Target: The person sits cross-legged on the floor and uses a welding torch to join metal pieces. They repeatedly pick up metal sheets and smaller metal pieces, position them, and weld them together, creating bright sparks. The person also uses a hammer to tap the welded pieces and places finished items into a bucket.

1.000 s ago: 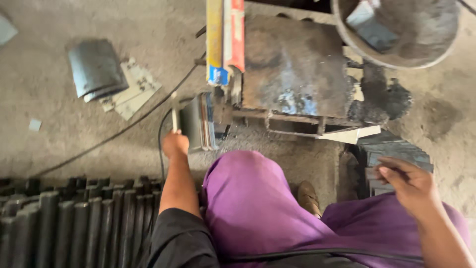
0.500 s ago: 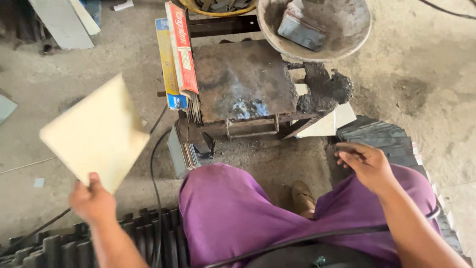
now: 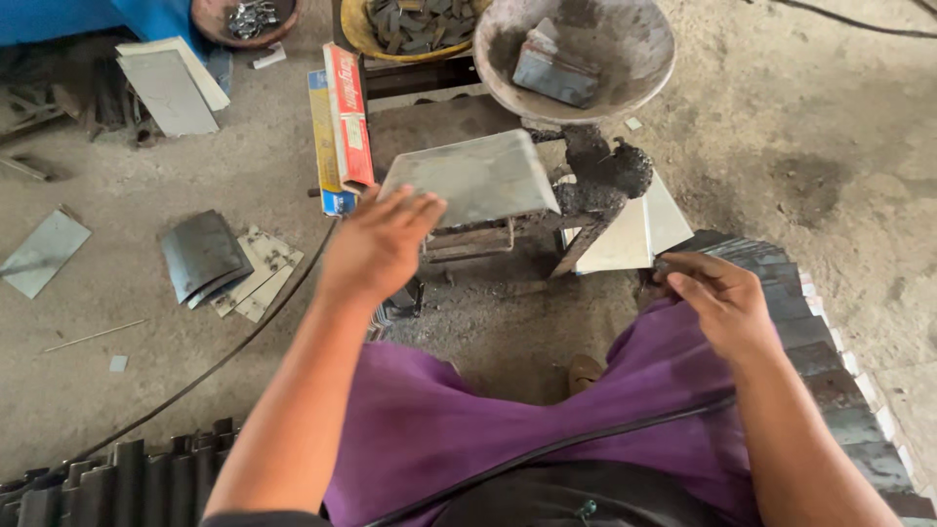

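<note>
Nearest to us, our knees in purple cloth (image 3: 439, 429) fill the bottom, with a black cable (image 3: 547, 451) lying across them. Our right hand (image 3: 727, 303) rests, fingers curled, on a row of dark curved plates (image 3: 830, 361) at our right side — we think it touches the top one, but we cannot tell if it really grips it. Our left hand (image 3: 376, 249) is stretched forward, fingers mostly open, and holds the near edge of a flat grey metal sheet (image 3: 473, 176) over the small work stand (image 3: 488, 239).

The grip looks light and only at one edge, so the sheet could tilt and slide off toward the pale sheets (image 3: 630, 229) beside the stand. Its edges look sharp for bare fingers.

Room is small — the coloured boxes (image 3: 342, 127) stand just left of the stand, the big metal bowl (image 3: 576, 49) just behind. Open floor is on the far right.
</note>
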